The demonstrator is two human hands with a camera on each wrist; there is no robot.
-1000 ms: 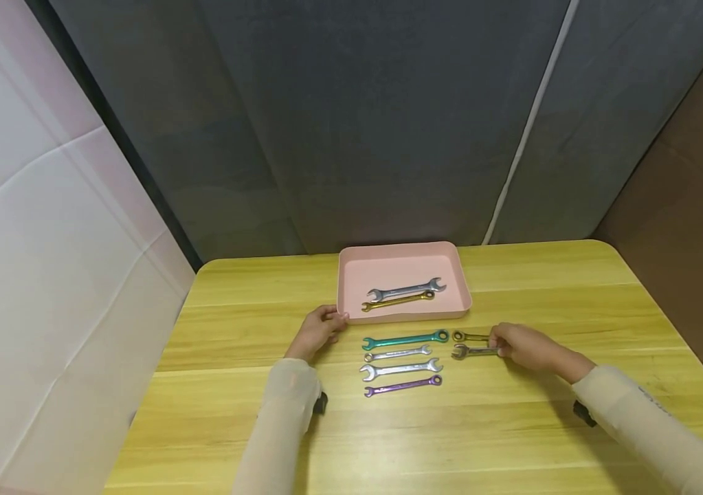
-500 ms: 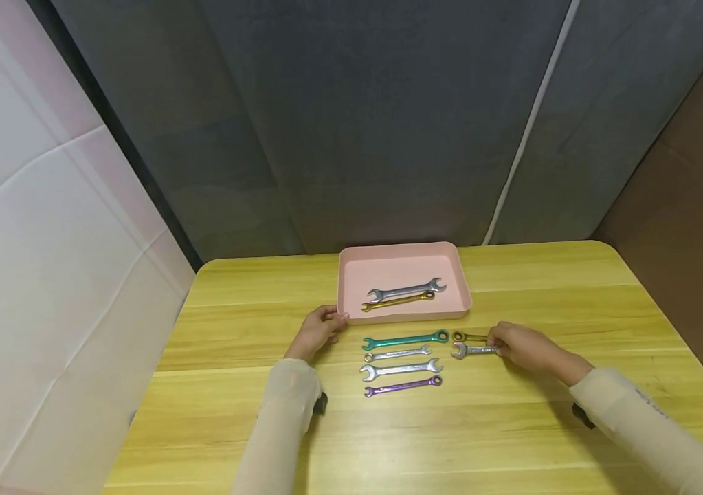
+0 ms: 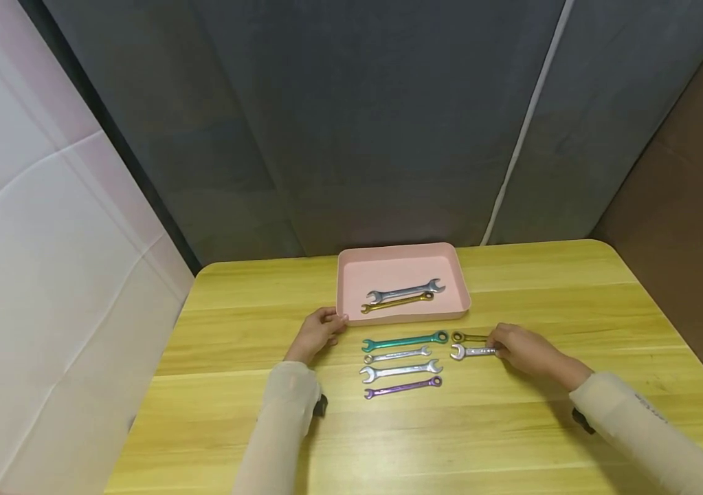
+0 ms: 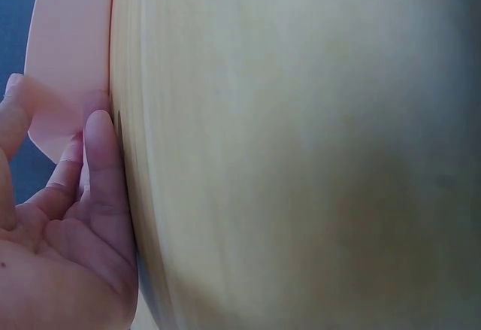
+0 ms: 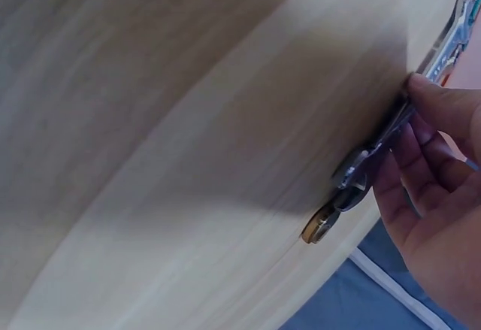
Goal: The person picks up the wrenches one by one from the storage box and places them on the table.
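My right hand (image 3: 521,346) pinches the handle end of a small silver wrench (image 3: 471,352) that lies on the yellow wooden table (image 3: 512,426); the right wrist view shows my fingertips (image 5: 428,97) on its shaft (image 5: 379,140). Just behind it lies a small dark gold wrench (image 3: 468,337), its ring end (image 5: 319,225) by my palm. My left hand (image 3: 319,331) holds the near-left corner of the pink tray (image 3: 343,285), with the thumb (image 4: 13,108) and a finger (image 4: 101,146) on either side of the corner (image 4: 64,67).
A silver wrench (image 3: 405,289) and a gold wrench (image 3: 397,302) lie in the tray. Between my hands sits a row of wrenches: teal (image 3: 405,339), small silver (image 3: 397,355), larger silver (image 3: 400,370) and purple (image 3: 403,386). Dark curtains hang behind the table.
The small silver wrench in my right hand has shifted a little to the left. My left hand has stayed at the tray corner.
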